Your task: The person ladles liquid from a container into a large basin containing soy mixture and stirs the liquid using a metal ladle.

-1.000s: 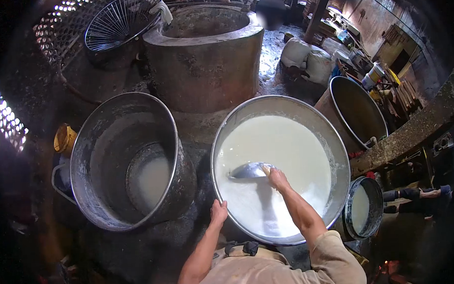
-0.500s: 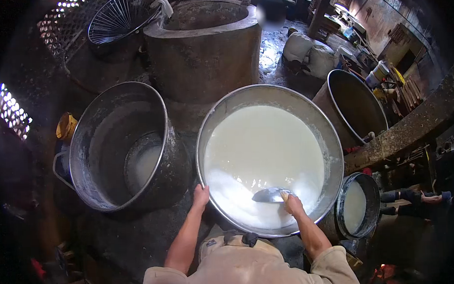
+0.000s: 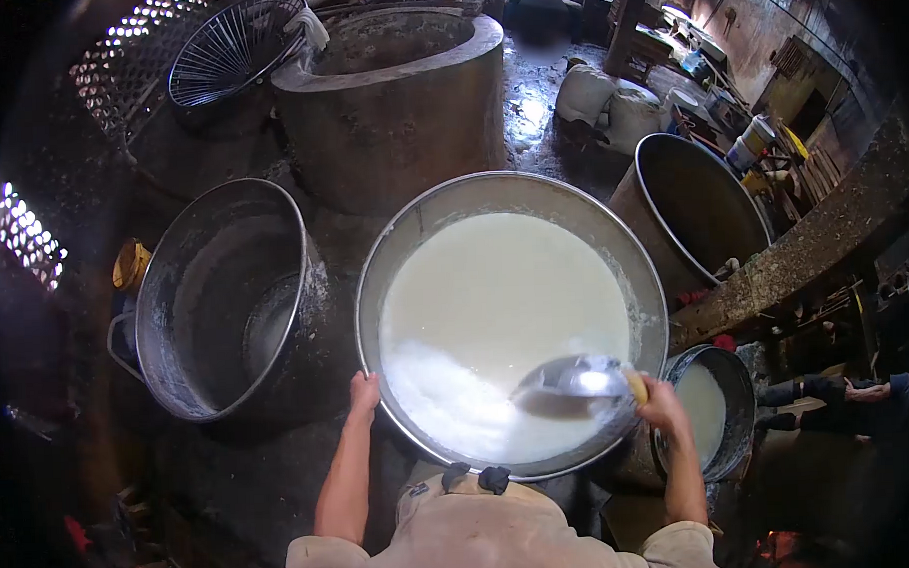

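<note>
A wide metal vat (image 3: 373,257) stands in front of me, holding milky white liquid (image 3: 495,293) with foam toward its near side. My left hand (image 3: 364,391) grips the vat's rim at the near left. In my right hand (image 3: 663,405) is the pale handle of a shiny metal scoop (image 3: 574,378), held over the near right part of the liquid. The scoop's lower edge is at or just above the surface; which one I cannot tell.
A deep metal pot (image 3: 223,252) with little liquid stands left. Behind is a round masonry well (image 3: 389,136). To the right are a large empty-looking drum (image 3: 702,205) and a smaller pot (image 3: 744,414) of pale liquid. A person's arms (image 3: 864,392) show at far right.
The scoop has moved right and toward me, nearer the vat's right rim, and looks raised. My left hand stays on the rim. The vat appears further left in view.
</note>
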Demonstrator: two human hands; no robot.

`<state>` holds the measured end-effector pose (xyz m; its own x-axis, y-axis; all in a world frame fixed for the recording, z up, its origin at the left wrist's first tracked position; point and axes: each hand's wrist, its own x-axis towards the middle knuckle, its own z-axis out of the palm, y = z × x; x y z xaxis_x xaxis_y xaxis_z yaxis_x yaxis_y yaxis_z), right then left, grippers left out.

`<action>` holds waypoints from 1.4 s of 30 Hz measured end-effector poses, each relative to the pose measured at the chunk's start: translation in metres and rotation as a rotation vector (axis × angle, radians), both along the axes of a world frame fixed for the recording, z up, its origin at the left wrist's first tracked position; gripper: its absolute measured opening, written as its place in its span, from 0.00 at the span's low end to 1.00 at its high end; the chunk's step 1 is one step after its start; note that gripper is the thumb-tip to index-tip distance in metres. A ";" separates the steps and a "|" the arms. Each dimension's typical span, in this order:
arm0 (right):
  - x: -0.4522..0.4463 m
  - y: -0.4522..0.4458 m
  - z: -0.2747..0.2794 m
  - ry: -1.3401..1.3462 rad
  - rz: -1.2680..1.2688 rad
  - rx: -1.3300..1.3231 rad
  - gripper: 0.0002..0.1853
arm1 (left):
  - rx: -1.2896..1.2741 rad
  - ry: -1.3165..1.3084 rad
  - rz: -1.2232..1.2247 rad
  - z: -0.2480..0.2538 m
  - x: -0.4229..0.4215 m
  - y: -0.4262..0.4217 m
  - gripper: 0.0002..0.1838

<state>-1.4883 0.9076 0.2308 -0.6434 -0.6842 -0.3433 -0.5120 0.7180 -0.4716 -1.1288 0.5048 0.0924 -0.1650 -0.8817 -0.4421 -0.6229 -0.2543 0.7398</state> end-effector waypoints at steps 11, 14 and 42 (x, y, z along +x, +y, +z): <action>-0.070 -0.056 -0.195 0.239 -0.354 -0.214 0.22 | -0.040 -0.010 -0.045 -0.021 0.006 -0.008 0.19; -0.038 -0.064 -0.206 0.152 -0.316 -0.165 0.22 | -0.024 -0.055 -0.087 -0.006 0.004 -0.007 0.18; 0.138 -0.262 0.027 -0.313 -0.037 -0.139 0.30 | 0.056 0.072 -0.183 -0.005 0.013 -0.010 0.17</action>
<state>-1.3504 0.6453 0.2580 -0.5465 -0.7167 -0.4332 -0.3019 0.6512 -0.6963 -1.1157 0.4945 0.0877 -0.3531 -0.8085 -0.4708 -0.6086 -0.1837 0.7719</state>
